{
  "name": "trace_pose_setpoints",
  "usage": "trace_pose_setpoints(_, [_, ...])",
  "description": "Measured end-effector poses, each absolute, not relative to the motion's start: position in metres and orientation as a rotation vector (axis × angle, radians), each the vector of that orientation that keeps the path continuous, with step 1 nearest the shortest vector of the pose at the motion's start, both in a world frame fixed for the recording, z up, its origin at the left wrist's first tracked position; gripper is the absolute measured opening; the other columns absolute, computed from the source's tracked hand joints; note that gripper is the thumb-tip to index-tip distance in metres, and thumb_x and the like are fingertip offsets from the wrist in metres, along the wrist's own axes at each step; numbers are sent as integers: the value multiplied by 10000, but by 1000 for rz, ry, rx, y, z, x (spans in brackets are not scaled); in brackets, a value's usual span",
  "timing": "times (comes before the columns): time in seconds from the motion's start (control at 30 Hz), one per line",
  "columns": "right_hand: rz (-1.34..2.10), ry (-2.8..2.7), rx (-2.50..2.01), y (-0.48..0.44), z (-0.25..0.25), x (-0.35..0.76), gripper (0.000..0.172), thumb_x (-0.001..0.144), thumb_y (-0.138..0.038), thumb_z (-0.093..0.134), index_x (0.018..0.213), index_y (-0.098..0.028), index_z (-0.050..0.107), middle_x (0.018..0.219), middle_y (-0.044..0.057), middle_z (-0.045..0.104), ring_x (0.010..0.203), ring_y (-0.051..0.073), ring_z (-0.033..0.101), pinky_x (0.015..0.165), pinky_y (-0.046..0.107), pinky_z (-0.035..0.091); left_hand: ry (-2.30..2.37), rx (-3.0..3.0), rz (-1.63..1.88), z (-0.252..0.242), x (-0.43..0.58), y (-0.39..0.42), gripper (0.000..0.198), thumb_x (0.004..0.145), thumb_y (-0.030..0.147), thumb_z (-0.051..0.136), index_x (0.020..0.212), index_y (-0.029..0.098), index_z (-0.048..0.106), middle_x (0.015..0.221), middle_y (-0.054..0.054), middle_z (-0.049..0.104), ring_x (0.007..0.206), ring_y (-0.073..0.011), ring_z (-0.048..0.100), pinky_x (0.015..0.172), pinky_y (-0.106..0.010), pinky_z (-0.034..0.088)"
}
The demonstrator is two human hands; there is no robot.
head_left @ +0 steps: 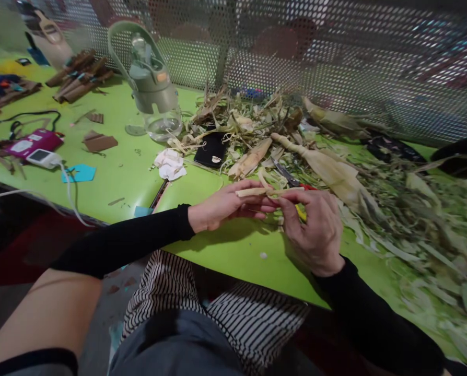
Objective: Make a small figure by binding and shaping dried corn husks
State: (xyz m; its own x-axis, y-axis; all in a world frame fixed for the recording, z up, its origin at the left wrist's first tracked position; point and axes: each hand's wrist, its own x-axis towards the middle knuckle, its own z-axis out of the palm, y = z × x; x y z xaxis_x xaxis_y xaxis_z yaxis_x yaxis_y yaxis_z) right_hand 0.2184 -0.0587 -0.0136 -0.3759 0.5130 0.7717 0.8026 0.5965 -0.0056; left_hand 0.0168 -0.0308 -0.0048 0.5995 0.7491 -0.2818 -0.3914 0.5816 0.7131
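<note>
When working over a green table [233, 248] this messy (clock centred on the work), best to stay clear of the husk litter [417, 206] heaped from eleven round to four. Got the right hand [315, 227] at four, with thumb nipped to forefinger; got the left hand [228, 206] at nine, with fingers loosely stretched, can't tell whether gripping or just propping. Mind the scissors [286, 174] just beyond, around one. As for the pale husk strip [251, 192], dead centre, lying across the left hand's fingers and pinched in the right hand toward three: go easy. Steer with small nudges from that pinch; don't yank, might split.
</note>
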Motion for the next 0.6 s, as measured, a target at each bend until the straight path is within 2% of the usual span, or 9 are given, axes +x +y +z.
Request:
trace_pose_setpoints(0.13, [-451, -2060, -1038, -61, -12, 219, 66, 1018, -216, 641, 1064, -262, 636, 915, 36, 782, 823, 230, 692, 763, 386, 494, 603, 650, 720, -5, 16, -33, 86, 964, 148, 705, 1005, 156, 630, 936, -60, 803, 842, -129, 774, 942, -345, 593])
trace_pose_setpoints(0.23, [-432, -2088, -1018, -61, -11, 219, 95, 1005, -211, 649, 1077, -272, 647, 925, 30, 788, 825, 238, 708, 776, 396, 496, 595, 669, 733, -6, 16, -33, 86, 943, 149, 736, 978, 140, 657, 930, -53, 797, 844, -124, 766, 959, -357, 590])
trace_pose_setpoints(0.4, [-392, -2090, -1023, -63, -11, 219, 128, 990, -212, 667, 1101, -274, 654, 1051, 52, 801, 934, 261, 723, 842, 427, 486, 552, 767, 681, -9, 14, -34, 257, 838, 269, 869, 985, 112, 727, 929, -60, 800, 858, -138, 757, 989, -396, 582])
trace_pose_setpoints(0.5, [-321, -2082, -1047, -64, -10, 217, 76, 1010, -210, 634, 1062, -265, 633, 1016, 42, 790, 895, 245, 700, 811, 411, 467, 558, 780, 697, -10, 14, -35, 316, 806, 240, 892, 1043, 125, 717, 940, -58, 808, 893, -153, 771, 1028, -425, 568])
trace_pose_setpoints(0.6, [-297, -2071, -1031, -65, -9, 215, 61, 1025, -210, 610, 1056, -260, 627, 980, 39, 777, 865, 234, 689, 788, 396, 469, 530, 766, 689, -9, 14, -34, 245, 849, 180, 833, 1054, 134, 707, 941, -69, 819, 883, -154, 784, 1000, -391, 580])
